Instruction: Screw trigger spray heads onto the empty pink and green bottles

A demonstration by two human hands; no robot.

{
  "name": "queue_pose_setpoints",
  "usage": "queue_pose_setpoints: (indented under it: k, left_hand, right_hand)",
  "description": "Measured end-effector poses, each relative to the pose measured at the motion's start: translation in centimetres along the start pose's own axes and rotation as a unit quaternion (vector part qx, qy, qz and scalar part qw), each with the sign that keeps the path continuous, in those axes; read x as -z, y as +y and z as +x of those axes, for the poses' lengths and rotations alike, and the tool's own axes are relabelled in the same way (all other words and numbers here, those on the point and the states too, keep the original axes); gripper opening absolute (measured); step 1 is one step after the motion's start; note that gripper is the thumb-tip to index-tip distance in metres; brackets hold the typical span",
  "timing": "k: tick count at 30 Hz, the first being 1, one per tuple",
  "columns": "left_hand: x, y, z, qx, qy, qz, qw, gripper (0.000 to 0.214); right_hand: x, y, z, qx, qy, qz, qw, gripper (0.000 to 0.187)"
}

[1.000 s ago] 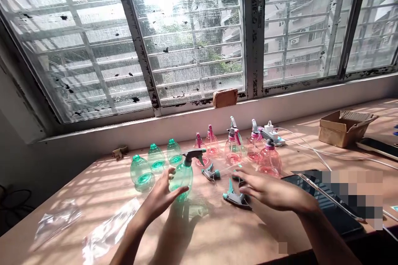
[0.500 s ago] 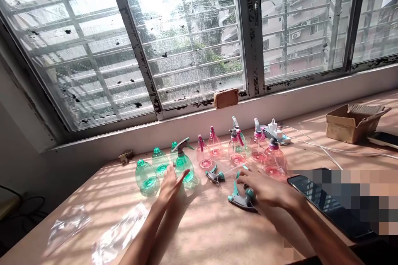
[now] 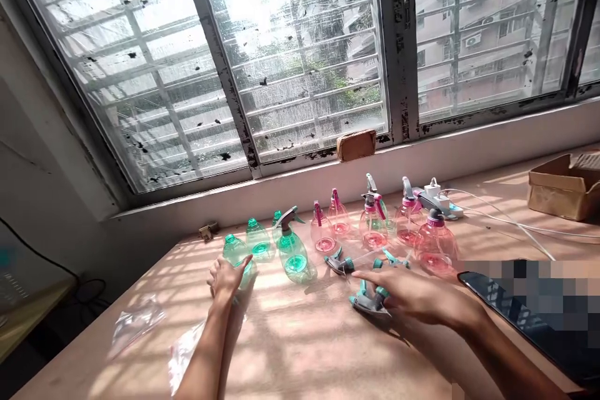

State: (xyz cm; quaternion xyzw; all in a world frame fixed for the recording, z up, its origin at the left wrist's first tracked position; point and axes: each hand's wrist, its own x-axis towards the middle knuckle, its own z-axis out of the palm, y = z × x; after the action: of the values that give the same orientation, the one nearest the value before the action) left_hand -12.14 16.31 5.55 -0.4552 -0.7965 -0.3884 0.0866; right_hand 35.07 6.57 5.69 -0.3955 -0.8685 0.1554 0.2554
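My left hand [image 3: 225, 278] reaches around a clear green bottle [image 3: 234, 249], fingers on its left side and thumb spread; a firm grip is not visible. My right hand [image 3: 412, 294] has its index finger stretched out and the other fingers curled at a grey-and-teal spray head [image 3: 370, 305], partly hidden below the palm. Another spray head [image 3: 340, 262] lies just beyond its fingertip, and a third [image 3: 394, 257] shows behind the hand. Between the hands, farther back, stands a green bottle [image 3: 293, 253] with its spray head on.
More green bottles [image 3: 259, 244] and several pink spray bottles [image 3: 375, 231] stand toward the window. Clear plastic bags [image 3: 138, 322] lie at left. On the right are a phone [image 3: 506, 306], a power strip [image 3: 454, 209] with cables, and a cardboard box [image 3: 557, 194].
My left hand has moved left from the sprayer-topped green bottle to the front-left green bottle. My right hand stays by the spray heads, its index finger now extended. The view has shifted left.
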Motion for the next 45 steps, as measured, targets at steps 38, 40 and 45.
queue_pose_setpoints:
  k: [38, 40, 45]
  left_hand:
    - [-0.9, 9.6, -13.4, -0.56, -0.178, -0.21, 0.781, 0.104]
    - [-0.9, 9.6, -13.4, -0.558, -0.177, -0.212, 0.783, 0.102]
    - [-0.8, 9.8, -13.5, -0.55, -0.184, -0.22, 0.784, 0.1]
  right_hand:
    - [1.1, -4.0, 2.1, 0.042, 0.312, 0.303, 0.899, 0.056]
    - [0.8, -3.4, 2.3, 0.035, 0.252, 0.253, 0.933, 0.055]
    - [0.7, -2.3, 2.4, 0.043, 0.207, 0.174, 0.962, 0.053]
